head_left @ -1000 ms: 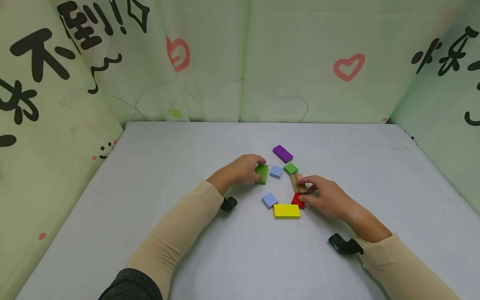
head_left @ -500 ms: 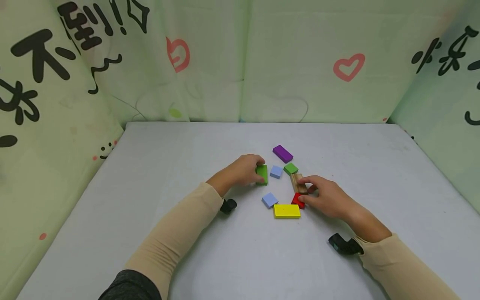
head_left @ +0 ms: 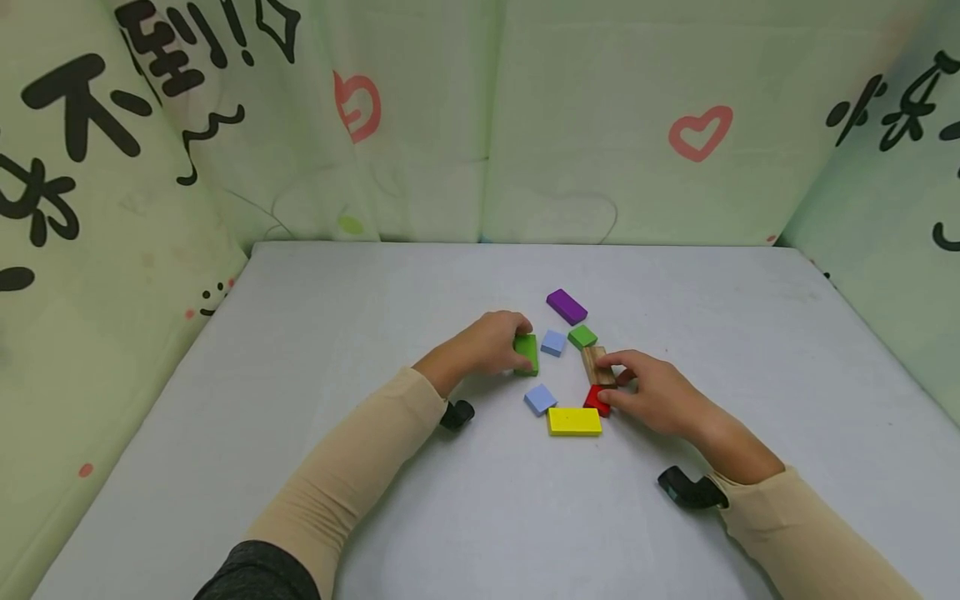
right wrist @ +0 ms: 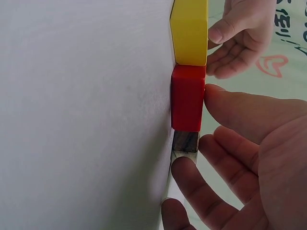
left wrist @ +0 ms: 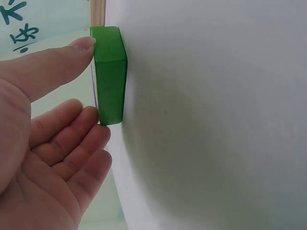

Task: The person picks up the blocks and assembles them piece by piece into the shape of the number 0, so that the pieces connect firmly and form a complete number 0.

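Observation:
My left hand (head_left: pixel 491 343) holds a long green block (left wrist: pixel 111 76) by its two ends, thumb at the near end and fingers at the far end. The block stays on the white tabletop. With loosely bent fingers, my right hand (head_left: pixel 656 393) rests at a red block (right wrist: pixel 188 98) and a wooden block (head_left: pixel 597 367); its thumb touches the red one and its index finger the wooden one. These two blocks lie end to end. A yellow block (head_left: pixel 574 422) sits just in front of the red one, and a small green block (head_left: pixel 582 337) lies behind the wooden one.
Two light blue blocks lie among the others: one (head_left: pixel 553 343) right of the long green block, another (head_left: pixel 540 400) at the yellow block's left corner. Farthest back is a purple block (head_left: pixel 567 307). Pale green printed curtains (head_left: pixel 585 125) enclose the white table (head_left: pixel 375 292).
The long green block has shifted slightly nearer and to the right in my left hand. My right hand and the other blocks have kept their places.

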The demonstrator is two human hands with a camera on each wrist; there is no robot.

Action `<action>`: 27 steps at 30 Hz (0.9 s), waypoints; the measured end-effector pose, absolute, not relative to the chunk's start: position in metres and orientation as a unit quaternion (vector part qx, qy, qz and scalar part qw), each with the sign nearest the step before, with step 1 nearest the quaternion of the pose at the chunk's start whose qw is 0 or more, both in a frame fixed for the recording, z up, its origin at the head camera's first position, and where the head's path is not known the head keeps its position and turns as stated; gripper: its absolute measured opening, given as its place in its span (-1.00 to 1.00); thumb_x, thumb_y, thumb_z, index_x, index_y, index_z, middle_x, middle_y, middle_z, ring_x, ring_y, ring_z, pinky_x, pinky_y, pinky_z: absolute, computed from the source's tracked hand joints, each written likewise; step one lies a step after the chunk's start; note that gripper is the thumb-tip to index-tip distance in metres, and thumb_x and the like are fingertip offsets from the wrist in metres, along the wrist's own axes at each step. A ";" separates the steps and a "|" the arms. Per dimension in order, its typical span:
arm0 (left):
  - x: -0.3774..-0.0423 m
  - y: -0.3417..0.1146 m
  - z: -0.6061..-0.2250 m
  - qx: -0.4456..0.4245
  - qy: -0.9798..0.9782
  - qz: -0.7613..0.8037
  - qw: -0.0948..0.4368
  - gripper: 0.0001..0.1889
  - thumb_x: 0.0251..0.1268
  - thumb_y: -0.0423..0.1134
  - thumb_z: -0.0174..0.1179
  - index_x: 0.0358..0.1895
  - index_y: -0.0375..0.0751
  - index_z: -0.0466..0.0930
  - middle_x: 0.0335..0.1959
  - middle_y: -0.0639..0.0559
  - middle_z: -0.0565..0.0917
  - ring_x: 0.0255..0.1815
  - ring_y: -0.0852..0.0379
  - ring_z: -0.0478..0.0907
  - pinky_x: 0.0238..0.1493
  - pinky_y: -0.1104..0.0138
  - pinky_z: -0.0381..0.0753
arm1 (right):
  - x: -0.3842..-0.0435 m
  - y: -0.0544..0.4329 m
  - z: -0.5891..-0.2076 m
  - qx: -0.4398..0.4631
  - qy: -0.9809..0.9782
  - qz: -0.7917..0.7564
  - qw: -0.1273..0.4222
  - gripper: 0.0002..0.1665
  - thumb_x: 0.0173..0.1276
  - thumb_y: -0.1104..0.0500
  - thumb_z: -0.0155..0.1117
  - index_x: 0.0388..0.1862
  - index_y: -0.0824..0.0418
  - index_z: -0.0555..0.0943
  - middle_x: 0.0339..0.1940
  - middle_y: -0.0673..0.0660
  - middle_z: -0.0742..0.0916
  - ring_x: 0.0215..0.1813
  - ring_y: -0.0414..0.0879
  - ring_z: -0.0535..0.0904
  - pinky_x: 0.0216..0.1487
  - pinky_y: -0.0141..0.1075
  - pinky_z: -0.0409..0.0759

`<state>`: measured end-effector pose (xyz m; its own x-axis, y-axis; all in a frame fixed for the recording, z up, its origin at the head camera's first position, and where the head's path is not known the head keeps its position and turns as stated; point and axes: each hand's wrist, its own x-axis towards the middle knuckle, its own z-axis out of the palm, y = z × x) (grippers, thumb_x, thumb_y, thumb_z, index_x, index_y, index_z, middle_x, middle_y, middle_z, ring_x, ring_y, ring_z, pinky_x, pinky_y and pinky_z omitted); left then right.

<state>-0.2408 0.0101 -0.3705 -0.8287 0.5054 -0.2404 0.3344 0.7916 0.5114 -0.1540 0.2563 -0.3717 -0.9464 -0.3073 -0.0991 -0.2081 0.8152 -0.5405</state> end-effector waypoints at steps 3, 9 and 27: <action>-0.240 0.011 -0.371 0.229 0.928 0.228 0.185 -0.36 0.27 -0.11 0.42 0.36 -0.23 0.45 0.28 -0.04 0.53 0.16 0.10 0.45 0.31 0.31 0.39 | -0.154 0.257 -0.372 -0.135 0.949 -0.271 0.092 -0.41 0.37 0.12 0.37 0.31 0.31 0.48 0.08 0.30 0.63 0.02 0.16 0.56 -0.04 -0.03 0.63; -0.238 0.011 -0.371 0.234 0.927 0.228 0.184 -0.36 0.26 -0.11 0.43 0.35 -0.24 0.45 0.26 -0.05 0.54 0.15 0.10 0.45 0.30 0.32 0.40 | -0.154 0.256 -0.370 -0.138 0.948 -0.273 0.092 -0.41 0.38 0.12 0.37 0.31 0.31 0.47 0.08 0.31 0.63 0.01 0.15 0.55 -0.04 -0.02 0.63; -0.233 0.011 -0.367 0.251 0.923 0.224 0.187 -0.36 0.26 -0.11 0.42 0.34 -0.28 0.46 0.21 -0.07 0.56 0.08 0.11 0.46 0.25 0.35 0.44 | -0.154 0.256 -0.370 -0.137 0.947 -0.273 0.095 -0.41 0.38 0.12 0.37 0.31 0.30 0.48 0.09 0.31 0.63 0.02 0.16 0.56 -0.04 -0.01 0.63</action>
